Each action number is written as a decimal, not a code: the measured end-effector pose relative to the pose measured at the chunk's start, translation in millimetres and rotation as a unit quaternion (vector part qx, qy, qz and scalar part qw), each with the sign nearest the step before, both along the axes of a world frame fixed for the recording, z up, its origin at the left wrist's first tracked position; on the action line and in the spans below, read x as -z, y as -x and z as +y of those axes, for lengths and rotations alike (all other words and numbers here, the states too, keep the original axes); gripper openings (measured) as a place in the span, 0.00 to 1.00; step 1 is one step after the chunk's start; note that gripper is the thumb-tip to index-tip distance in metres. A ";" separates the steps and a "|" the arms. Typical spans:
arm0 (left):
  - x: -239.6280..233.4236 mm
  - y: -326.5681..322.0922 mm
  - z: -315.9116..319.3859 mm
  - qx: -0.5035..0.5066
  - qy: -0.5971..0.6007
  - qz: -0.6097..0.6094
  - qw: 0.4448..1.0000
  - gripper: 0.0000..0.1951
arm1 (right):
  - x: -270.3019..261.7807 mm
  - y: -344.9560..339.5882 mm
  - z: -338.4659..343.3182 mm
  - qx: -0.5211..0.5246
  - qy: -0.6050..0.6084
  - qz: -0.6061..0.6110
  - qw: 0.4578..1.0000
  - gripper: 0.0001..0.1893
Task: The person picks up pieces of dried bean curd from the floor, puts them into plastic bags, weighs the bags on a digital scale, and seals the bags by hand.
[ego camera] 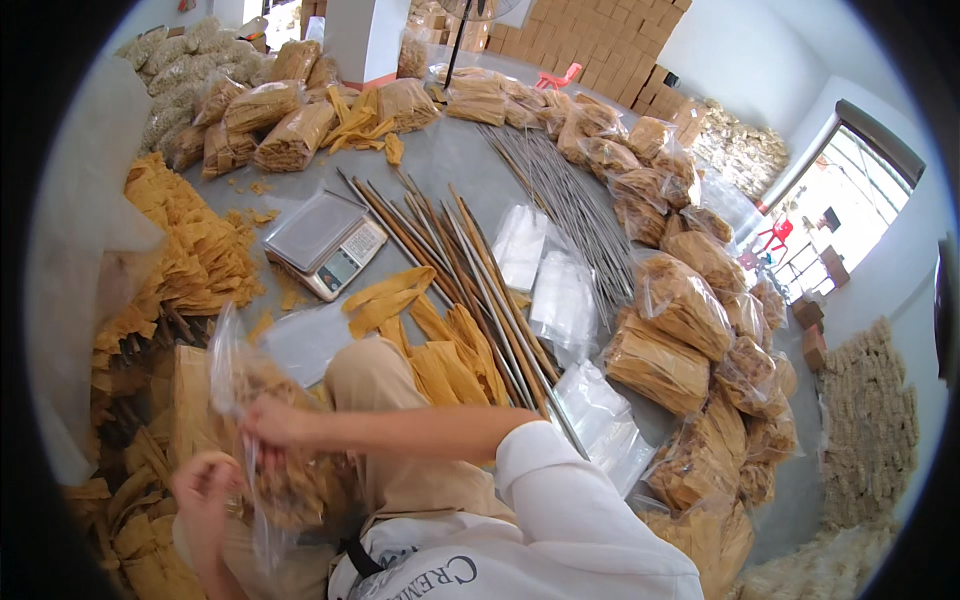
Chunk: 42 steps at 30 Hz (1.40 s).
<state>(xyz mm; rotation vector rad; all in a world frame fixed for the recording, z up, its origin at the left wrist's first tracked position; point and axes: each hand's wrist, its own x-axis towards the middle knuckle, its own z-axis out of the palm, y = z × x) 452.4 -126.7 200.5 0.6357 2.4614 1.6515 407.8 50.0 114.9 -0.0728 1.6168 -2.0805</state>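
A clear plastic bag (262, 495) of yellow-brown sheets, which look like dried tofu skin, stands between my knees. My right hand (274, 429) reaches across my body and grips the bag's upper edge, blurred by motion. Beside the bag's near-left side is my left hand (206, 478), fingers curled and blurred; whether it holds any plastic cannot be made out. Loose yellow strips (442, 360) lie on the floor past my knee, next to a flat clear bag (307, 337). Farther off, a digital weighing scale (326, 244) rests on the floor.
Wooden and metal poles (465, 277) lie ahead, with thinner rods (570, 217) beyond. Empty clear bags (562, 300) lie beside them. Filled bags (667, 352) curve along the right and back. A tall heap of yellow sheets (187, 240) stands left. Cartons (585, 45) line the far wall.
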 end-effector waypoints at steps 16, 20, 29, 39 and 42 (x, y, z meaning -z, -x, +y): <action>117.4 50.9 -211.3 -0.224 -0.048 -0.407 0.884 0.18 | -156.9 48.3 430.7 0.653 -0.028 0.159 0.740 0.10; 125.4 38.4 -218.0 -0.195 -0.092 -0.416 0.884 0.18 | -210.9 -96.4 590.1 0.763 -0.183 0.261 0.562 0.14; 136.5 -4.6 -260.1 -0.243 -0.154 -0.379 0.880 0.17 | -112.9 -316.6 724.6 0.630 -0.624 0.083 0.455 0.18; 99.2 2.3 -225.6 -0.187 -0.107 -0.370 0.904 0.17 | 196.7 -221.7 438.1 0.195 -0.390 -0.186 0.880 0.26; 93.5 -1.4 -224.9 -0.214 -0.100 -0.372 0.898 0.17 | 233.7 -199.2 368.8 0.084 -0.411 -0.143 0.896 0.24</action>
